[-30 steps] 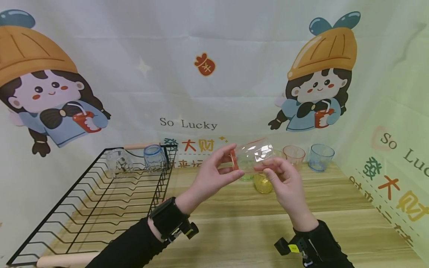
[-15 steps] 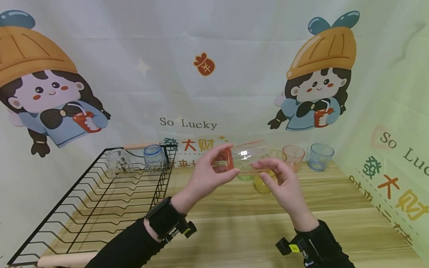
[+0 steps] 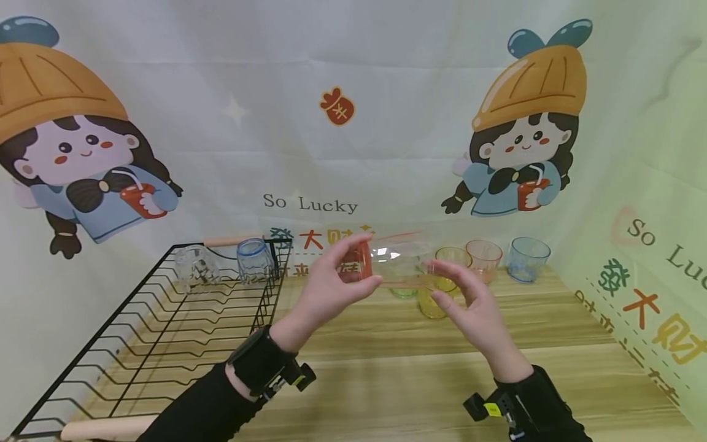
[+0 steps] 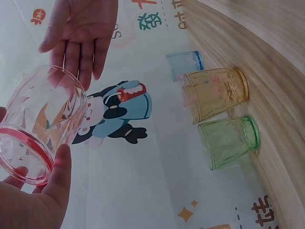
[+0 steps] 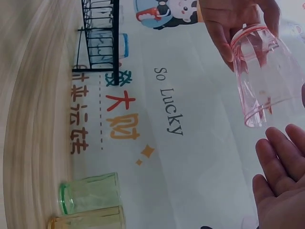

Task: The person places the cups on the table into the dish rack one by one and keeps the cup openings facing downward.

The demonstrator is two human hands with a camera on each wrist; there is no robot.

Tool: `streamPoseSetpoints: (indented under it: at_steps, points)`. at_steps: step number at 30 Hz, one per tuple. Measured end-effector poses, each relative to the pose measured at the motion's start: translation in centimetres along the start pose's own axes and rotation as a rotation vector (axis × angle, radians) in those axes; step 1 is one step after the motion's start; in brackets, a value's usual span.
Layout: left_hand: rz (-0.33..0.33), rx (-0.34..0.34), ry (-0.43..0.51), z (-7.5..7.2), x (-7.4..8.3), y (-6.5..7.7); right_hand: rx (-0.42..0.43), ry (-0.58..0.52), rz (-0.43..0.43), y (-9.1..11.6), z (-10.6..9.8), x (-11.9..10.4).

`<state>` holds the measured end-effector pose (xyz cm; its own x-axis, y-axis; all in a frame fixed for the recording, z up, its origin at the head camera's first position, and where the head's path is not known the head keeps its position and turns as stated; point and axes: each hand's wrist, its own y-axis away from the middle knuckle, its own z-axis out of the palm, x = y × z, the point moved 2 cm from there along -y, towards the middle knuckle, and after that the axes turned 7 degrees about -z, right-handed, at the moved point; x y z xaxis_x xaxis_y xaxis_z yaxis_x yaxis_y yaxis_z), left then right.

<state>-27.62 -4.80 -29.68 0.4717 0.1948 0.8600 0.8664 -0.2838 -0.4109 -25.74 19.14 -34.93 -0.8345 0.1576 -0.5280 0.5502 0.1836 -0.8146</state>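
Observation:
A pink-tinted glass (image 3: 400, 259) lies sideways in the air, its thick red base to the left and its mouth to the right. My left hand (image 3: 330, 282) grips it at the base, with the thumb below and fingers above. Beside the mouth, my right hand (image 3: 475, 304) has its fingers relaxed; the right wrist view shows a gap between its fingertips and the glass (image 5: 264, 71). Behind and below stand a yellow glass (image 3: 432, 305) and a green glass (image 3: 403, 293), partly seen through the held one.
To the left stands a black wire rack (image 3: 94, 341) with wooden handles (image 3: 113, 428). A clear glass (image 3: 196, 270) and a blue-based glass (image 3: 254, 263) sit at its far end. Farther back on the wooden table are another yellow glass (image 3: 454, 255), a pink glass (image 3: 485, 261) and a blue glass (image 3: 528, 261).
My left hand has moved left with the pink glass, which has turned more level. The right hand, earlier touching the glass near its mouth, has come away with its fingers spread.

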Motion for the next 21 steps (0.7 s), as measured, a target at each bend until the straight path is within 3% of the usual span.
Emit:
streamPoseSetpoints:
  at_steps: [10,21]
  points:
    - [0.019,0.035,-0.039,-1.8,0.2,0.2,-0.026,0.037,0.054,0.4,-0.5,1.2]
    - [-0.037,0.062,-0.091,-3.9,0.3,0.3,-0.021,0.061,0.08,0.8,-1.0,2.2]
